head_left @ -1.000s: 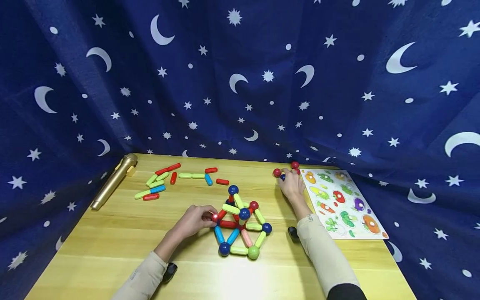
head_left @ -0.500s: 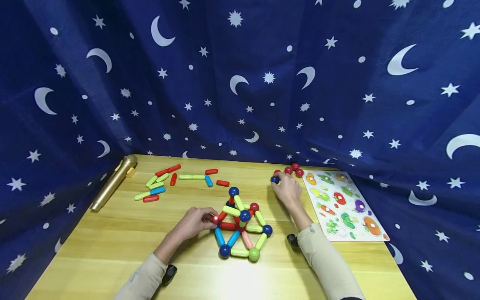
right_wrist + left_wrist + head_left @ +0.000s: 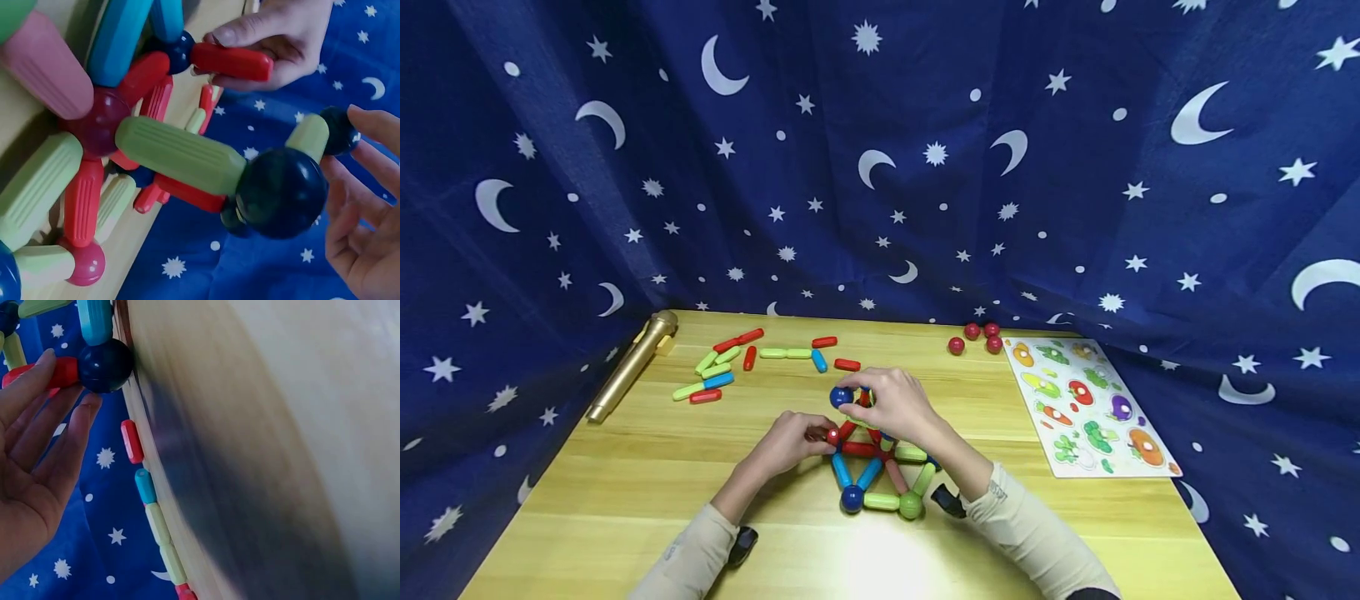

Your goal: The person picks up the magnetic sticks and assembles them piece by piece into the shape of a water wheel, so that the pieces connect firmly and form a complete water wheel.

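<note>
A magnetic rod-and-ball structure of blue, red, green and pink pieces stands mid-table, with a green ball (image 3: 911, 505) at its front corner. At its left, my left hand (image 3: 792, 439) pinches a red rod (image 3: 231, 60) that stands on a blue ball (image 3: 106, 365). Over the structure, my right hand (image 3: 895, 407) pinches another blue ball (image 3: 841, 397) between fingertips and thumb. In the right wrist view that ball sits right at the free end of a light green rod (image 3: 309, 137). The right hand hides the structure's upper part in the head view.
Several loose rods (image 3: 786, 353) lie at the back left, beside a gold toy microphone (image 3: 632, 367). Several red balls (image 3: 956, 346) sit at the back right, next to a vegetable picture board (image 3: 1086, 408). A blue star-patterned curtain (image 3: 880, 167) hangs behind the table.
My right hand has brought the blue ball from beside the red balls leftward to over the structure. The left hand keeps its hold on the red rod in the same place.
</note>
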Tool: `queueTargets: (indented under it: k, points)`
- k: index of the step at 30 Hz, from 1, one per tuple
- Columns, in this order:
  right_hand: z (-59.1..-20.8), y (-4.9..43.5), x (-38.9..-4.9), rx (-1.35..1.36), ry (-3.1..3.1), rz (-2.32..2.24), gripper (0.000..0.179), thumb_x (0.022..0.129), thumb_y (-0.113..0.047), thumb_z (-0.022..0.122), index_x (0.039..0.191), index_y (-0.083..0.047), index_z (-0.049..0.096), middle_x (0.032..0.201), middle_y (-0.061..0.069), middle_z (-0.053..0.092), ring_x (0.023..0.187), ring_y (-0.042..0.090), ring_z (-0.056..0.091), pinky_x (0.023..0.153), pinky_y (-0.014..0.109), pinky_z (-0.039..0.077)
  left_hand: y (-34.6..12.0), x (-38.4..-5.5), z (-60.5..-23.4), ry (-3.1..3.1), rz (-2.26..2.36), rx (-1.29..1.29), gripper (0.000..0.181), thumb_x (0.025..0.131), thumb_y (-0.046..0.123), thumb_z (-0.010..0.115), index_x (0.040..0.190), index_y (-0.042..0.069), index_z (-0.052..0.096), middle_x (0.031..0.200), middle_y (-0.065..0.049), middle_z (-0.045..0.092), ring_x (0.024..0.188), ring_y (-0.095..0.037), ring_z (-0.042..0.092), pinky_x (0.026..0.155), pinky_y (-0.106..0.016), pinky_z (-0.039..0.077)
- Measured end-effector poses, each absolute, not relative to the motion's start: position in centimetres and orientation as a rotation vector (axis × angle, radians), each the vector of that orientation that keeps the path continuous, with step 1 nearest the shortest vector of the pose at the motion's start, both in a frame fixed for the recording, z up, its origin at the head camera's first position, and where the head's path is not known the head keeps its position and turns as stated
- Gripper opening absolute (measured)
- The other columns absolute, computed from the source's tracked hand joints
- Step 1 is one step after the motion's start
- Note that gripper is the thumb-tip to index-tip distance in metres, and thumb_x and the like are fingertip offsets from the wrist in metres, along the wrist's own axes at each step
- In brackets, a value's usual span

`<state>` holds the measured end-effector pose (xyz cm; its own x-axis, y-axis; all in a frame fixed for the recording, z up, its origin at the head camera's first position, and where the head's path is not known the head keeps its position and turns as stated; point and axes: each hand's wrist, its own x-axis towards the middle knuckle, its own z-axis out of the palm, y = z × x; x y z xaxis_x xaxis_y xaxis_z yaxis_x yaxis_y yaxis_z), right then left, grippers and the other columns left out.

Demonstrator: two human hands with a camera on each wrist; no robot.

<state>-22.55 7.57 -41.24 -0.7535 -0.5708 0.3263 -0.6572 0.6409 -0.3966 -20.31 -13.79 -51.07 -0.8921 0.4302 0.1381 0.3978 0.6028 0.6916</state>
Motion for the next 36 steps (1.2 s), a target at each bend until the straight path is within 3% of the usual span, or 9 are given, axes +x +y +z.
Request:
queueTargets:
  k: [7, 16, 22, 26, 30, 33, 36]
  points:
    - [-41.6, 6.6, -22.1, 1.08, -2.765, 0.556, 0.025, 0.083, -0.035, 0.076, 0.107, -0.029, 0.073, 0.104, -0.009, 0.074, 0.088, 0.012, 0.064, 0.059, 0.023, 0.046, -13.6, -20.4, -50.8, 2.772, 1.157, 0.675, 0.014, 0.082, 0.021, 0.078, 0.094, 0.014, 0.075, 0.084, 0.002, 0.076, 0.077, -0.008, 0.071, 0.068, -0.018, 0.053]
    - [-41.9, 6.1, -21.4, 1.255, -2.808, 0.445, 0.025, 0.082, -0.034, 0.077, 0.106, -0.029, 0.074, 0.096, -0.007, 0.072, 0.079, 0.008, 0.058, 0.053, 0.02, 0.042, -13.5, -20.4, -51.0, 2.805, 1.129, 0.676, 0.014, 0.081, 0.021, 0.078, 0.093, 0.014, 0.075, 0.085, 0.003, 0.076, 0.079, -0.009, 0.072, 0.072, -0.023, 0.056]
    - [-42.2, 6.1, -21.2, 1.282, -2.785, 0.412, 0.027, 0.083, -0.034, 0.076, 0.108, -0.028, 0.074, 0.1, -0.006, 0.072, 0.09, 0.012, 0.062, 0.062, 0.023, 0.048, -13.4, -20.3, -50.9, 2.83, 1.073, 0.705, 0.015, 0.083, 0.021, 0.077, 0.096, 0.014, 0.075, 0.085, 0.002, 0.076, 0.08, -0.011, 0.072, 0.073, -0.024, 0.055]
    - [-42.0, 7.9, -21.1, 1.238, -2.771, 0.517, 0.032, 0.085, -0.035, 0.074, 0.116, -0.026, 0.071, 0.11, -0.004, 0.072, 0.099, 0.016, 0.064, 0.076, 0.032, 0.053, -13.4, -20.2, -50.9, 2.814, 1.113, 0.703, 0.013, 0.082, 0.019, 0.078, 0.094, 0.015, 0.075, 0.086, 0.002, 0.077, 0.08, -0.012, 0.073, 0.073, -0.024, 0.056]
    - [-42.1, 11.5, -21.2, 1.073, -2.79, 0.618, 0.031, 0.084, -0.034, 0.074, 0.114, -0.027, 0.071, 0.115, -0.003, 0.071, 0.106, 0.019, 0.063, 0.088, 0.042, 0.051, -13.4, -20.3, -50.9, 2.777, 1.149, 0.691, 0.012, 0.082, 0.018, 0.078, 0.093, 0.017, 0.073, 0.088, 0.002, 0.076, 0.079, -0.009, 0.072, 0.072, -0.022, 0.055]
    - [-42.5, 13.4, -21.0, 1.036, -2.818, 0.598, 0.03, 0.083, -0.036, 0.074, 0.112, -0.028, 0.071, 0.113, -0.005, 0.07, 0.107, 0.019, 0.063, 0.088, 0.045, 0.048, -13.7, -20.6, -50.9, 2.759, 1.161, 0.663, 0.012, 0.083, 0.018, 0.077, 0.094, 0.017, 0.073, 0.09, 0.002, 0.076, 0.079, -0.009, 0.071, 0.071, -0.021, 0.055]
    - [-43.2, 14.1, -20.8, 1.095, -2.821, 0.563, 0.032, 0.083, -0.036, 0.074, 0.114, -0.029, 0.07, 0.111, -0.005, 0.071, 0.102, 0.017, 0.065, 0.083, 0.04, 0.047, -14.0, -21.0, -50.9, 2.735, 1.191, 0.627, 0.014, 0.083, 0.015, 0.077, 0.096, 0.015, 0.073, 0.093, -0.001, 0.076, 0.08, -0.012, 0.072, 0.071, -0.02, 0.055]
